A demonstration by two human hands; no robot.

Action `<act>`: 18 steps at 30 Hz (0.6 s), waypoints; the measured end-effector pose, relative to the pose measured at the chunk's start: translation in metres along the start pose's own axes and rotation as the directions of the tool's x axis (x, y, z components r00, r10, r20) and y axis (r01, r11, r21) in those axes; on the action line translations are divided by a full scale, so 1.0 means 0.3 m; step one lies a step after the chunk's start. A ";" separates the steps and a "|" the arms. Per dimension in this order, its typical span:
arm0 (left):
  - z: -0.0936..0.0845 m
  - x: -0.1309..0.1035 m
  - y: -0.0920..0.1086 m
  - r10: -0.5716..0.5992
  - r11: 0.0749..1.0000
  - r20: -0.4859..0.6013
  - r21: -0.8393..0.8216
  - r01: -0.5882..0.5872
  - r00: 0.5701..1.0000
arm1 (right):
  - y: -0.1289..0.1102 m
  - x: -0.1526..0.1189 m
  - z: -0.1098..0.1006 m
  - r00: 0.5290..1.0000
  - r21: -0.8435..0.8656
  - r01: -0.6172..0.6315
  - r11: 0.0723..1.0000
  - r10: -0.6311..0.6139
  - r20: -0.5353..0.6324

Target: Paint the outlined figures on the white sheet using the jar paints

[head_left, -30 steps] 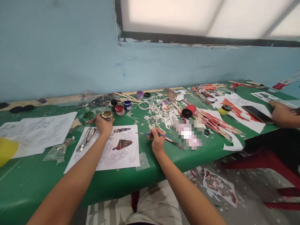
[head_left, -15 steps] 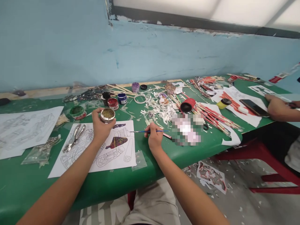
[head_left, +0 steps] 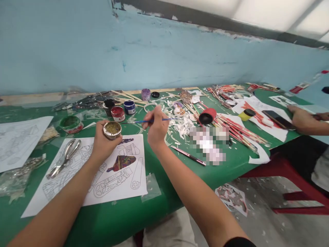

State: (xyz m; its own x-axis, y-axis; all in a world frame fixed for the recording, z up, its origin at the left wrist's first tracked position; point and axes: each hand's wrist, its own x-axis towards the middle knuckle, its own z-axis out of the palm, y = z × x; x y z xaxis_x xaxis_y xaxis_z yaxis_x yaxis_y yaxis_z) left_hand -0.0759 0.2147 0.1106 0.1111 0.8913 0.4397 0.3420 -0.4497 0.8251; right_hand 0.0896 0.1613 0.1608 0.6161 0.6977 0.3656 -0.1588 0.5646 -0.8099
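My left hand grips a small round paint jar with gold paint inside, tilted toward me above a sheet of line drawings. Between the fingers of my right hand is a thin blue paintbrush, its tip pointing left, close to the jar's rim. On the sheet, one bell-like shape is coloured in dark red and gold; most other outlines are bare. Metal pliers lie on the sheet's left part.
Behind the jar stand red, blue and green paint pots. White paper scraps, a pink craft knife and red-tipped sticks lie to the right. Another person's hand is at the far right, near a phone.
My right hand has lifted the brush from near the sheet up and left, toward the jar. My left hand still holds the jar. The view has shifted slightly.
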 end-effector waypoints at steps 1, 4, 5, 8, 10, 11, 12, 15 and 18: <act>0.000 0.000 -0.001 -0.002 1.000 0.007 -0.004 0.002 1.000 | 0.015 0.020 0.017 0.999 0.006 0.024 1.000 -0.024 0.028; 0.002 -0.002 0.002 0.006 1.000 0.035 -0.028 -0.005 0.999 | 0.066 0.036 0.031 0.997 0.004 0.016 1.000 -0.016 0.079; 0.003 -0.002 0.004 0.008 1.000 0.038 -0.017 -0.007 0.999 | 0.078 0.031 0.027 0.996 -0.004 0.006 1.000 -0.006 0.091; 0.008 -0.009 0.012 0.015 1.000 0.081 0.002 -0.015 0.997 | 0.092 0.011 0.012 0.994 -0.028 0.003 1.000 0.000 0.106; 0.010 -0.016 0.018 0.029 1.000 0.117 0.007 -0.030 0.993 | 0.081 0.002 0.007 0.995 -0.032 0.016 0.999 -0.013 0.101; 0.010 -0.021 0.022 0.036 0.999 0.131 0.013 -0.038 0.991 | 0.073 -0.001 0.005 0.995 -0.031 0.027 0.999 -0.024 0.095; 0.009 -0.026 0.026 0.043 0.999 0.140 0.018 -0.046 0.989 | 0.062 -0.004 0.003 0.995 -0.033 0.043 0.999 -0.040 0.092; 0.001 -0.041 0.039 0.065 0.998 0.187 0.007 -0.068 0.980 | 0.032 -0.014 -0.004 0.990 -0.050 0.121 0.991 -0.117 0.081; -0.013 -0.053 0.052 0.058 0.998 0.271 -0.001 -0.060 0.961 | 0.014 -0.018 -0.012 0.980 -0.061 0.193 0.979 -0.190 0.052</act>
State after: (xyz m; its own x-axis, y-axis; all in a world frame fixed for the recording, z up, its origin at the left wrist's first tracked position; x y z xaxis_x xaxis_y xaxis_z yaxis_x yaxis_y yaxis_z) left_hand -0.0759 0.1934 0.1180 0.3795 0.8463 0.3739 0.3335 -0.5021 0.7979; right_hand 0.0883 0.1582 0.1537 0.5938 0.6000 0.5361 0.0106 0.6604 -0.7508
